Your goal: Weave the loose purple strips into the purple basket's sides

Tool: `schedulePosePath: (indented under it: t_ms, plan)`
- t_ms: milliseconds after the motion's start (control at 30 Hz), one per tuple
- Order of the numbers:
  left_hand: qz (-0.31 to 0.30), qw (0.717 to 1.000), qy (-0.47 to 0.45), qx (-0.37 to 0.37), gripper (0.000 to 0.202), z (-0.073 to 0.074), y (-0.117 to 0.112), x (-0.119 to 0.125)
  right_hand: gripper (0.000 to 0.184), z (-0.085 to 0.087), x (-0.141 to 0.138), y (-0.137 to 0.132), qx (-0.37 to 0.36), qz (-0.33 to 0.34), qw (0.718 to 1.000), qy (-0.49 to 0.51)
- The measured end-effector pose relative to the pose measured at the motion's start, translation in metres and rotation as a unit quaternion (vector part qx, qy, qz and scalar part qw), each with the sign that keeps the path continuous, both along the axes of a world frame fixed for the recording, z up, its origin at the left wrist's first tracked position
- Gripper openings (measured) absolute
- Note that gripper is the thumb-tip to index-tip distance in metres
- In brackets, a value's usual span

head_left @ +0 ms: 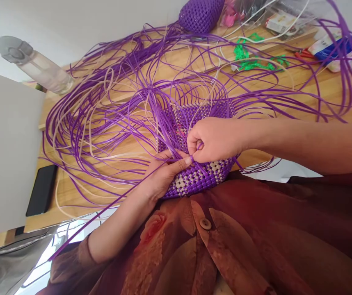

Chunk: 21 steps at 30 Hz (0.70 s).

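Observation:
A partly woven basket (194,180) of purple and cream plastic strips rests against the table's front edge, close to my body. My left hand (163,170) pinches a purple strip at the basket's near side, thumb on top. Just right of it, my right hand (214,139) is curled into a fist round a purple strip, its fingertips almost touching my left thumb. Many long loose purple strips (126,110) fan out from the weave to the left and back, with some cream ones among them. My hands cover part of the weave.
A bottle with a grey cap (49,71) stands at the back left, and a black phone (42,190) lies at the left edge. Behind are a purple woven piece (199,16), green netting (246,55), plastic bags (286,20) and a blue-white packet (339,51). Loose strips sprawl over the wooden table (311,92).

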<state>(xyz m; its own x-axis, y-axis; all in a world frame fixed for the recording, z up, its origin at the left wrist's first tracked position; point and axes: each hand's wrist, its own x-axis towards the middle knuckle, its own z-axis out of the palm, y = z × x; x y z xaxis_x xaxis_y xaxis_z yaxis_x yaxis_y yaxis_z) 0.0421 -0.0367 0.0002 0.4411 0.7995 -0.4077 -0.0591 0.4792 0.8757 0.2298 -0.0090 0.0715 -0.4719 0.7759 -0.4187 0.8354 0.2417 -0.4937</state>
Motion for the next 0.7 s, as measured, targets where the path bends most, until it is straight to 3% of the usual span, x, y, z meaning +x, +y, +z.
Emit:
schedulePosePath:
  t_ms: [267, 433, 600, 700]
  plan:
    - [-0.011, 0.998, 0.03, 0.046, 0.018, 0.002, -0.002, -0.002, 0.015, 0.0, 0.006, -0.014, 0.049, -0.016, 0.996, 0.07]
    - [0.0, 0.997, 0.03, 0.064, 0.018, 0.001, -0.003, -0.004, 0.018, -0.005, 0.025, -0.048, 0.298, -0.005, 0.946, 0.131]
    - [0.007, 0.997, 0.034, 0.069, 0.019, -0.001, -0.003, -0.003, 0.023, -0.03, 0.035, -0.077, 0.344, 0.034, 0.934, 0.09]
    - [0.003, 0.996, 0.037, 0.086, 0.018, -0.003, -0.003, -0.002, 0.015, -0.047, 0.029, -0.082, 0.401, 0.028, 0.909, 0.108]
